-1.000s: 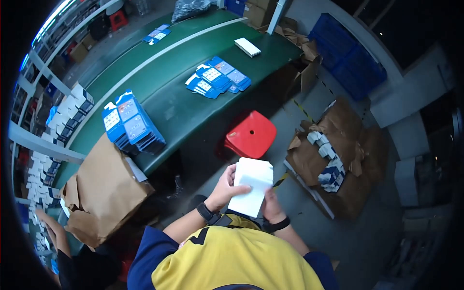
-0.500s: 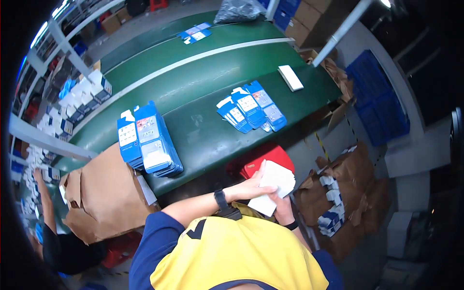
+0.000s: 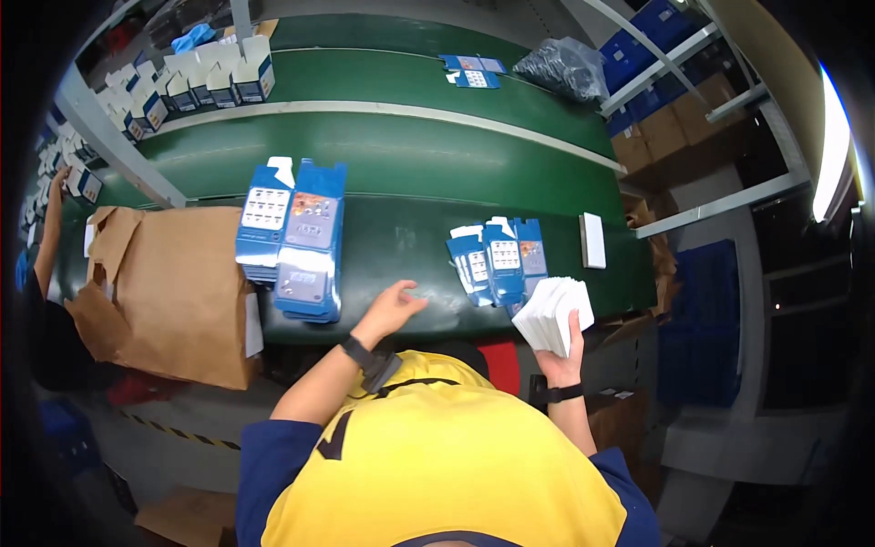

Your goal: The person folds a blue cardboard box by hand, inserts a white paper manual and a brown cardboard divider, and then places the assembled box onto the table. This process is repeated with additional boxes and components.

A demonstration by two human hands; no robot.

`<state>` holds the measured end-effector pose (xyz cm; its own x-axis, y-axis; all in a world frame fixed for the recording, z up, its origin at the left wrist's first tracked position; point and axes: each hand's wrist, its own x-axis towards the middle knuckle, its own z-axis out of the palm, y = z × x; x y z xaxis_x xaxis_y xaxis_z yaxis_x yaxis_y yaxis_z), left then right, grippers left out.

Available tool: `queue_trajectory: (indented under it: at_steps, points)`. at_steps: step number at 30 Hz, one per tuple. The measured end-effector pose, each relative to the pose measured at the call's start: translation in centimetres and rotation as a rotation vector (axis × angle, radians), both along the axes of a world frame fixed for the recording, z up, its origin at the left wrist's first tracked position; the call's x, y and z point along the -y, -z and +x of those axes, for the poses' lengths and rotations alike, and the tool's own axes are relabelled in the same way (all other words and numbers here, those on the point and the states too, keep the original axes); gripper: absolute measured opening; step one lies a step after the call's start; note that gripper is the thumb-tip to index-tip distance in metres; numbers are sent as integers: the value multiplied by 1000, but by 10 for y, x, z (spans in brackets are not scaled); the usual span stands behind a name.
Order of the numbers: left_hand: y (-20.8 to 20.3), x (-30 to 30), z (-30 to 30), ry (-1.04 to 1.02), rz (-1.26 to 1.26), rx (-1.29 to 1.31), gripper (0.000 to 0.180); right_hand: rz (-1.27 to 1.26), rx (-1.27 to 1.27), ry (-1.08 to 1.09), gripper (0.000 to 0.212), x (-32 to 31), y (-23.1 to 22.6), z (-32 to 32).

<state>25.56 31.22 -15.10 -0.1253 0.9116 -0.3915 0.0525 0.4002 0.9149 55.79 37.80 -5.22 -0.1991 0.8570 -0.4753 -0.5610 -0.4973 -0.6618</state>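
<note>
My right hand [image 3: 561, 363] grips a fanned stack of white paper booklets [image 3: 552, 314] at the table's front edge, the thumb on the stack's right side. My left hand [image 3: 390, 312] is empty, its fingers slightly bent and apart, over the green table's near edge. Left of it lies a tall pile of flattened blue cartons [image 3: 310, 242]. A smaller, spread group of flattened blue cartons [image 3: 503, 260] lies just beyond the white stack, which overlaps its near corner. Farther right, a slim white stack or block [image 3: 592, 241] rests on the table.
A large brown paper sack [image 3: 182, 292] is at left. Open white-and-blue boxes [image 3: 251, 77] line the far left, where another person's arm [image 3: 47, 228] reaches. Beyond the divider lie a flattened carton [image 3: 474, 73] and a grey plastic bag [image 3: 563, 68]. A red stool [image 3: 499, 367] is below the table edge.
My left hand has let go of the white booklets and moved left. My right hand alone has raised them to the table edge. The whole view has turned and shifted.
</note>
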Motion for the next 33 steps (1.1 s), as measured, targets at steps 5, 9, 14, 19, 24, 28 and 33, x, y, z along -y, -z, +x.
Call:
queue_trajectory:
  at_steps: [5,9,14,19,24,28,33]
  points:
    - [19,-43,17,68,19,-88,57,50,106,16,51,-101,0,41]
    - [17,-98,60,46,28,-402,69,97,338,129,51,-171,8,140]
    - [29,-132,113,2,-59,-552,92,147,1047,88,53,-240,-26,248]
    - [53,-142,136,-18,-16,-713,102,72,1045,-85,60,-319,9,298]
    - [62,-141,143,-9,55,-908,103,100,785,-230,60,-377,70,330]
    - [51,-133,147,-42,-8,-1004,99,187,466,-286,46,-412,105,350]
    - [26,-133,186,-236,191,-1247,70,61,747,-424,56,-435,134,367]
